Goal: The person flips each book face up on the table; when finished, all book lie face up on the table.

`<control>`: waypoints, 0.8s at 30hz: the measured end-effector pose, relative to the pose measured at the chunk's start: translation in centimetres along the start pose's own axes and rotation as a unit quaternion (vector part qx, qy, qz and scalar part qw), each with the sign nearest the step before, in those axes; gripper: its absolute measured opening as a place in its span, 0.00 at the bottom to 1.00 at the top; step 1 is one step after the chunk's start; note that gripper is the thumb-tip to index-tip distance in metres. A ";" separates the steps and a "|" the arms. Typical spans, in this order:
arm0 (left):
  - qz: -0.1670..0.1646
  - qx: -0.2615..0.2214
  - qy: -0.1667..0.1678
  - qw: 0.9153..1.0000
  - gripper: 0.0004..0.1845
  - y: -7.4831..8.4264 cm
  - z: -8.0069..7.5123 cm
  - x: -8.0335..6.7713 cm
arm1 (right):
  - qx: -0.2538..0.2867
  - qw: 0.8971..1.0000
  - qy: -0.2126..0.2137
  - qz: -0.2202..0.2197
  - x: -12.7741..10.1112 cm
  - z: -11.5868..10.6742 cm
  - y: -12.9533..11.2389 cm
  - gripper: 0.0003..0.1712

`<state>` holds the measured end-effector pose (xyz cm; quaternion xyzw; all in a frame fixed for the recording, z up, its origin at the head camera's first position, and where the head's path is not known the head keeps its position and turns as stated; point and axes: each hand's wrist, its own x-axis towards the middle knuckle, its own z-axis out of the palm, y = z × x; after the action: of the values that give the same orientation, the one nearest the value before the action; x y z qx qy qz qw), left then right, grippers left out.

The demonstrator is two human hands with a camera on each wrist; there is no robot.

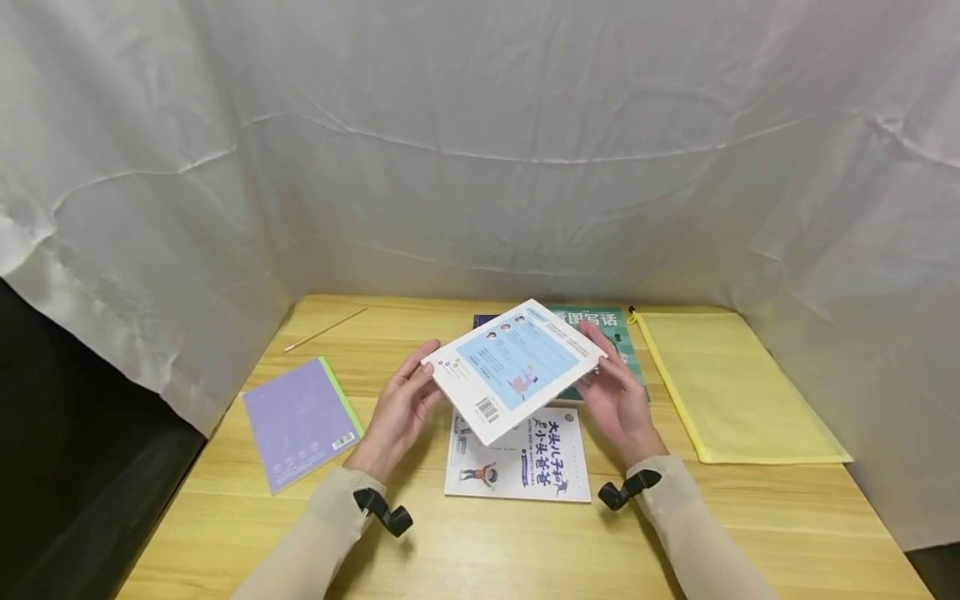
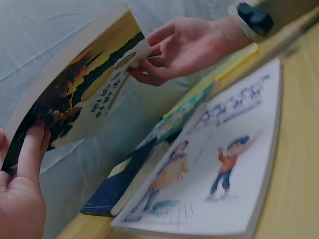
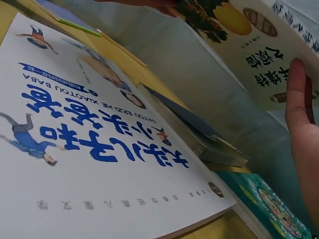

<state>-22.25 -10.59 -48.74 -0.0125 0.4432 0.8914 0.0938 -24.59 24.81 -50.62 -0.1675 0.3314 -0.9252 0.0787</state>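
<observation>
A paperback book (image 1: 517, 371), white with a light blue panel on its upward side, is held tilted above the table between two hands. My left hand (image 1: 397, 417) grips its left corner, fingers under the cover and thumb along the edge. The opposite corner is pinched by my right hand (image 1: 615, 400). In the left wrist view the book's underside (image 2: 84, 94) shows a dark and yellow picture. Below it lies a white picture-cover book (image 1: 517, 487). Behind that are a green book (image 1: 618, 333) and a dark blue book (image 2: 119, 181), both partly hidden.
A purple notebook (image 1: 300, 421) with a green spine lies to the left. Beyond it is a thin stick (image 1: 326, 329). On the right a yellow zip pouch (image 1: 750, 392) lies flat. Grey fabric (image 1: 487, 208) hangs around the back and sides of the wooden table (image 1: 495, 550).
</observation>
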 end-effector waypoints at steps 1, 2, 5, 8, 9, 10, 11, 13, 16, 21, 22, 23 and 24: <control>0.000 -0.008 0.002 1.000 0.27 0.1 0.1 0.1 | 0.005 1.000 -0.008 -0.002 0.0 0.0 0.0 0.34; -0.001 -0.017 0.005 1.000 0.26 0.1 0.1 0.1 | 0.006 1.000 -0.016 -0.003 0.0 0.0 -0.1 0.34; -0.012 -0.038 0.017 0.999 0.26 0.1 0.2 0.2 | 0.004 0.999 -0.035 -0.010 0.1 0.0 0.0 0.35; -0.020 -0.050 0.025 0.998 0.26 0.0 0.2 0.3 | 0.018 0.999 -0.043 -0.014 0.1 -0.2 0.3 0.36; -0.022 -0.054 0.027 0.998 0.26 -0.1 0.2 0.3 | 0.019 0.999 -0.042 -0.015 0.1 -0.3 0.4 0.36; -0.024 -0.059 0.029 0.998 0.26 -0.1 0.2 0.3 | 0.024 0.999 -0.039 -0.014 0.0 -0.4 0.4 0.36; -0.026 -0.061 0.031 0.997 0.26 -0.1 0.1 0.3 | 0.019 0.999 -0.033 -0.013 0.0 -0.4 0.5 0.36; -0.028 -0.065 0.032 0.997 0.26 -0.2 0.0 0.3 | -0.004 1.000 -0.013 -0.012 0.0 -0.5 0.6 0.36; -0.029 -0.063 0.032 0.997 0.26 -0.3 -0.2 0.3 | -0.066 0.998 0.023 -0.008 0.0 -0.6 0.6 0.36; -0.022 -0.054 0.022 0.998 0.28 -0.2 -0.3 0.3 | -0.186 0.979 0.076 -0.014 -0.1 -0.5 0.8 0.37; -0.022 -0.056 0.020 0.998 0.28 -0.2 -0.3 0.3 | -0.203 0.975 0.087 -0.015 -0.1 -0.5 0.8 0.36; -0.021 -0.058 0.019 0.998 0.28 -0.2 -0.3 0.3 | -0.216 0.971 0.098 -0.016 -0.1 -0.4 0.8 0.36; -0.020 -0.058 0.017 0.998 0.28 -0.3 -0.3 0.3 | -0.224 0.969 0.107 -0.015 -0.1 -0.3 0.8 0.36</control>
<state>-22.52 -10.62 -49.15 -0.0419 0.3917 0.9133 0.1030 -24.59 24.39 -51.37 -0.0859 0.5337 -0.8412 -0.0110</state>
